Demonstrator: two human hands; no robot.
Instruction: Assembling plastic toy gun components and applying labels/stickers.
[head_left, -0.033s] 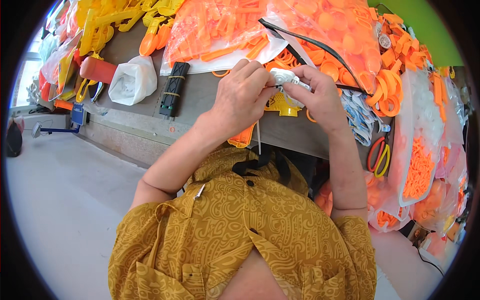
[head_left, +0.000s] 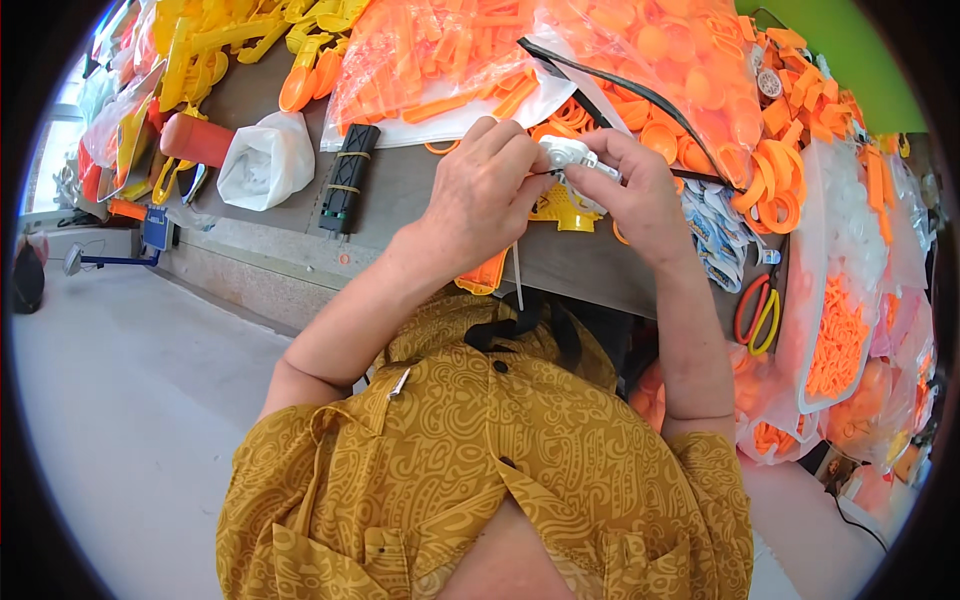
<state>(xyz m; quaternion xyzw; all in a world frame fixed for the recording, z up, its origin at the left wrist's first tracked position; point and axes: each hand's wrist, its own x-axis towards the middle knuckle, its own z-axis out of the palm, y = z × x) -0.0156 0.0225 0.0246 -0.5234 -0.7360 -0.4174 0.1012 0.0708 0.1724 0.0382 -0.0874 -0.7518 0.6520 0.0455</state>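
My right hand (head_left: 645,195) grips a small white plastic part (head_left: 570,153) with rounded and stepped sides, thumb below and fingers behind. My left hand (head_left: 487,190) is closed at the part's left side, finger and thumb pinched. A tiny dark bit shows at its fingertips, too small to name. Under the left hand a thin white strip (head_left: 518,278) hangs down; whether that hand holds it is hidden. Below the white part lies a yellow perforated plastic piece (head_left: 568,212). An orange plastic casing (head_left: 484,273) sits at the table's near edge, partly covered by my left hand.
Bags of orange parts (head_left: 430,60) fill the table's far side. A black bar with rubber bands (head_left: 350,180), a white bag (head_left: 265,163) and a red cylinder (head_left: 193,139) lie left. Right are red-and-yellow-handled pliers (head_left: 758,312), blue-white packets (head_left: 715,235) and orange rings (head_left: 775,190).
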